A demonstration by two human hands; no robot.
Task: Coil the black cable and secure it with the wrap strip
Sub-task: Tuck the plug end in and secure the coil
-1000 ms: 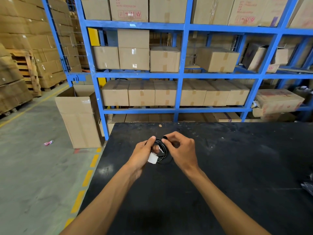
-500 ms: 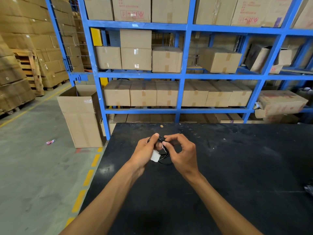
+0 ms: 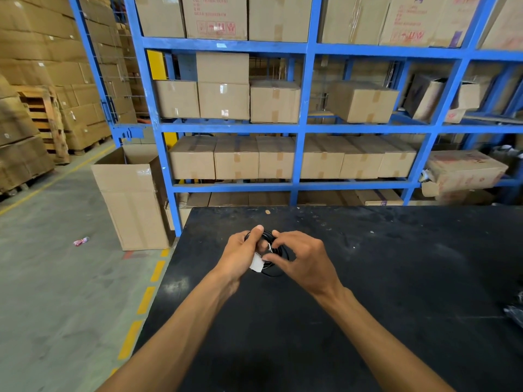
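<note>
Most of the black cable (image 3: 278,250) coil is hidden between the left hand (image 3: 240,256) and right hand (image 3: 304,260). The wrap strip cannot be told apart there.

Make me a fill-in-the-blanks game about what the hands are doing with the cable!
1. Both hands hold a coiled cable that is ____ in colour.
2. The left hand also holds a small ____ tag.
3. The hands work above a ____ table.
4. The shelves behind hold cardboard ____.

Missing words: black; white; black; boxes
</note>
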